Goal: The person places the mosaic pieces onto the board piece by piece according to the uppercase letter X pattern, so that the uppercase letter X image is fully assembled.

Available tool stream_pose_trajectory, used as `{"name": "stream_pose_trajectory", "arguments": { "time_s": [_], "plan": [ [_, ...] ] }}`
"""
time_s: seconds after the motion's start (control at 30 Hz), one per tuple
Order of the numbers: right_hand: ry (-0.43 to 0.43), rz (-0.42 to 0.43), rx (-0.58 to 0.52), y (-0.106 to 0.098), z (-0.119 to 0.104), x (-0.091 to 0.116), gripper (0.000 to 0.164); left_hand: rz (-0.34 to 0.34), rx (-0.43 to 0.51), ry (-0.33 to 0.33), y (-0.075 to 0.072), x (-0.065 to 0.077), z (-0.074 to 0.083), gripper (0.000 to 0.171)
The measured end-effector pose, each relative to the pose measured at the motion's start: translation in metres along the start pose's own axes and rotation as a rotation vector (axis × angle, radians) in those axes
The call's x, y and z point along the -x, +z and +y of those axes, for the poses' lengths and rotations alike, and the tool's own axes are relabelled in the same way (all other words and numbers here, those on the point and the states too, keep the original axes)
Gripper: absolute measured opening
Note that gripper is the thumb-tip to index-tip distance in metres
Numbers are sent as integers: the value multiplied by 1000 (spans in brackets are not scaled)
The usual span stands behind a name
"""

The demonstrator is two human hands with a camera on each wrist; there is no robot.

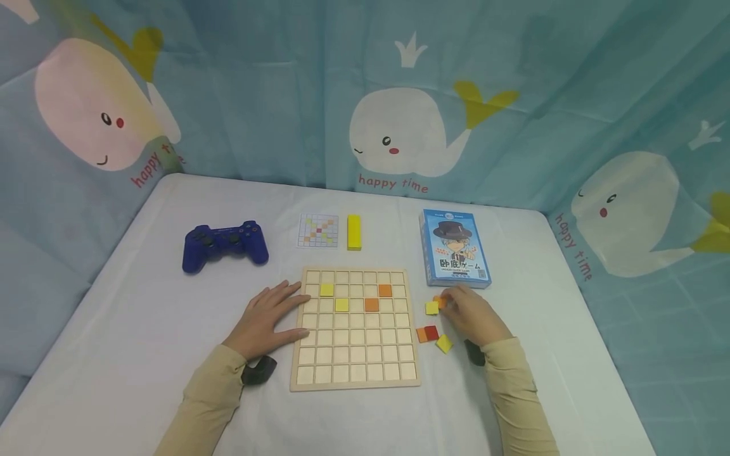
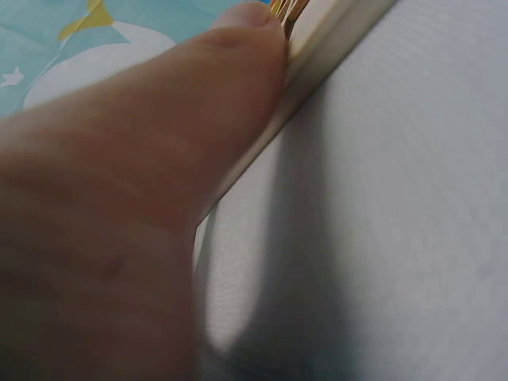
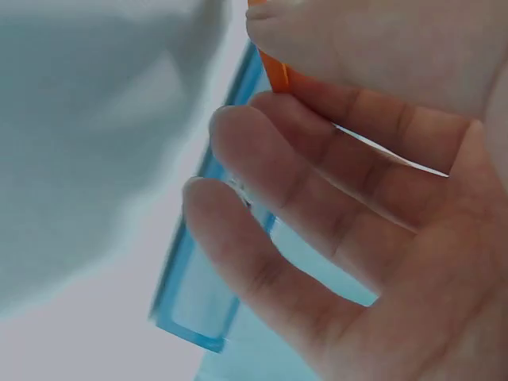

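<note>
A wooden grid board [image 1: 356,348] lies on the table with two yellow and two orange square tiles in its upper cells. My left hand [image 1: 267,320] rests at the board's left edge, fingers spread, fingertips over the rim; in the left wrist view the thumb [image 2: 230,79] lies against the board's side. Right of the board, my right hand [image 1: 470,313] pinches an orange tile [image 3: 275,73] between thumb and finger, the other fingers loosely bent. Next to it is a yellow tile [image 1: 431,308]. Closer to me lie a red tile [image 1: 431,332], an orange tile [image 1: 421,334] and another yellow tile [image 1: 444,344].
A blue game box [image 1: 456,250] lies just beyond my right hand. Behind the board are a printed pattern card [image 1: 317,230] and a yellow block [image 1: 354,232]. A blue game controller [image 1: 225,246] sits at the back left. A whale-print curtain [image 1: 296,95] surrounds the table.
</note>
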State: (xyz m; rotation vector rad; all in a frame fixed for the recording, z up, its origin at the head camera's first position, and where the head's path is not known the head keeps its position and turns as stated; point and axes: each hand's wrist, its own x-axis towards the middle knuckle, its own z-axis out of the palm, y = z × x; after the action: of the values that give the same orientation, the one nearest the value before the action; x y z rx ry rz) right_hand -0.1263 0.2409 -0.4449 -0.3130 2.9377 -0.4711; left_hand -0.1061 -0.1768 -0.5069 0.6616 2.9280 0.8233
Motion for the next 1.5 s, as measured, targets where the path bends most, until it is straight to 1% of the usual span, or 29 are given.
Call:
{"name": "stream_pose_trajectory", "arguments": {
  "time_s": [0.23, 0.3, 0.4, 0.47, 0.57, 0.63, 0.77, 1.0, 1.1, 1.2, 1.5],
  "plan": [
    [-2, 34, 23, -13, -9, 2, 28, 1, -5, -2, 0, -1, -1, 68],
    [-40, 50, 9, -16, -14, 3, 29, 1, -6, -1, 0, -1, -1, 68],
    [-134, 75, -17, -20, -24, 3, 30, 0, -10, 0, 1, -1, -1, 68],
    [-209, 81, -34, -22, -32, 2, 30, 0, -9, -2, 1, -1, -1, 68],
    [-290, 84, -48, -22, -44, -1, 28, 1, -6, -3, 1, -1, 0, 68],
    [-329, 75, -62, -21, -51, -4, 27, 2, -5, -3, 1, -1, 0, 68],
    [-407, 54, -94, -13, -64, -10, 26, 4, -4, 0, 0, -1, 0, 68],
    [-507, -24, -125, 11, -84, -17, 23, 4, -9, -3, -1, 0, 0, 68],
    [-537, -47, -102, 21, -94, -20, 20, 10, -8, -1, 1, -1, -1, 68],
    [-555, -51, -69, 30, -100, -22, 19, 18, -9, 3, 2, -1, -2, 67],
    [-579, -45, 20, 46, -109, -26, 23, 1, -9, -4, 0, -1, -1, 68]
  ]
}}
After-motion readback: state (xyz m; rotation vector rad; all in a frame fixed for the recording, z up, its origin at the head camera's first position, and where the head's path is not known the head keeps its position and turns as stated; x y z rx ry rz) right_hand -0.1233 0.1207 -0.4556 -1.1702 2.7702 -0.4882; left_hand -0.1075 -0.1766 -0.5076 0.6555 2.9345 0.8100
